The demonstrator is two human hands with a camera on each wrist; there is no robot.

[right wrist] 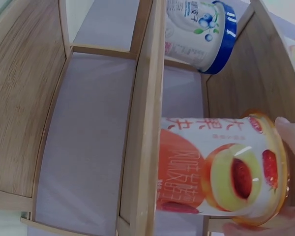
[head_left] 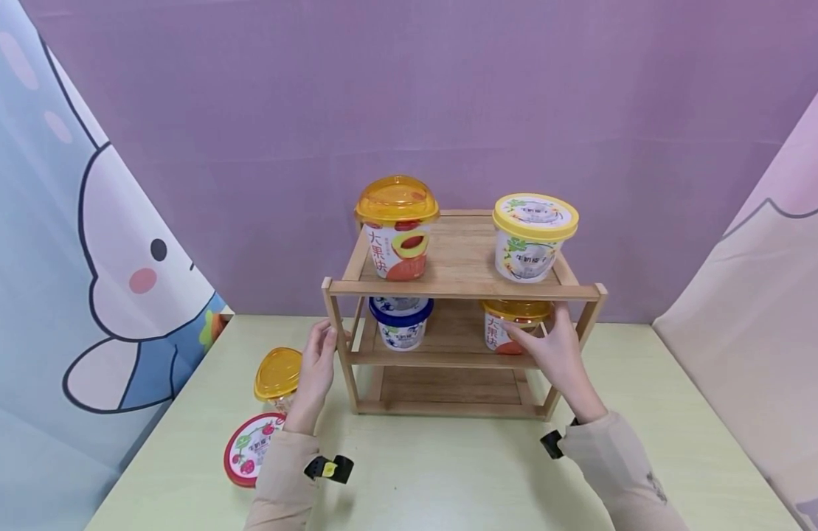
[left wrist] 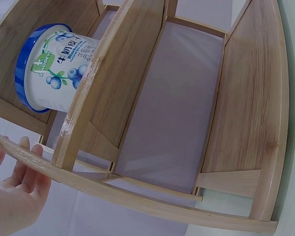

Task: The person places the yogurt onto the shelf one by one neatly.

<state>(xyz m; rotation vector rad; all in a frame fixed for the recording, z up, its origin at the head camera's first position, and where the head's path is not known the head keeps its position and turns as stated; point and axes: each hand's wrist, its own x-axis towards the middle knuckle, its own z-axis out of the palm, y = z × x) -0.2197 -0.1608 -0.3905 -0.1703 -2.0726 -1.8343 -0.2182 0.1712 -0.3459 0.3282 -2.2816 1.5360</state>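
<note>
On the middle shelf of a wooden rack [head_left: 442,359], my right hand [head_left: 560,352] grips a yogurt cup [head_left: 498,332] with an orange lid. The right wrist view has thumb and fingers at the lid's edges, with peach pictures on the cup [right wrist: 226,172]. My left hand [head_left: 318,369] holds the rack's left front post, its fingertips showing past the wood in the left wrist view. On that same shelf, at the left, a blue-lidded blueberry cup [head_left: 403,324] stands upright. The top shelf bears an orange domed-lid cup [head_left: 398,236] and a yellow-lidded cup [head_left: 531,240].
Left of the rack, an orange-lidded cup [head_left: 278,375] and a red-lidded cup [head_left: 249,448] stand on the pale table [head_left: 442,472], partly hidden by my left arm. A purple curtain [head_left: 448,96] hangs behind, with printed cloth [head_left: 143,295] at the left side.
</note>
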